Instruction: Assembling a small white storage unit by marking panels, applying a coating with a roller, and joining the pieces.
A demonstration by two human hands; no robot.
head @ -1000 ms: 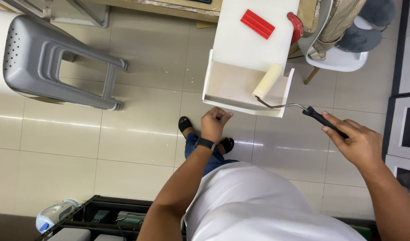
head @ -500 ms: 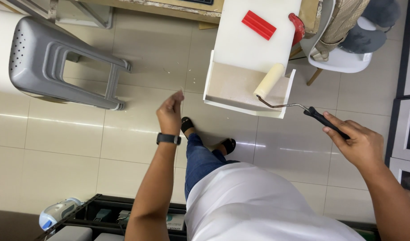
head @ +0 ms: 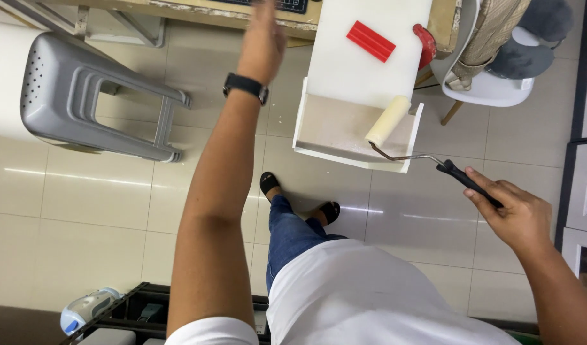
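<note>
Seen from above, a person stands on a pale tiled floor [head: 95, 211]. At the right of the frame, the right hand [head: 517, 214] is closed around the black handle of a paint roller [head: 388, 121], whose cream sleeve rests inside a shallow white tray [head: 301, 115] at upper centre. The roller looks light, with a stiff bent wire frame and a soft sleeve that would give under pressure; the black grip at the end of the wire is the sensible place to hold it, as the hand does. The left hand [head: 262, 38], a black watch [head: 245, 85] on its wrist, reaches toward the top edge with fingers loosely spread, holding nothing. A red ridged piece [head: 370, 41] lies on the tray's flat white part. A grey plastic stool [head: 82, 105] stands at upper left.
</note>
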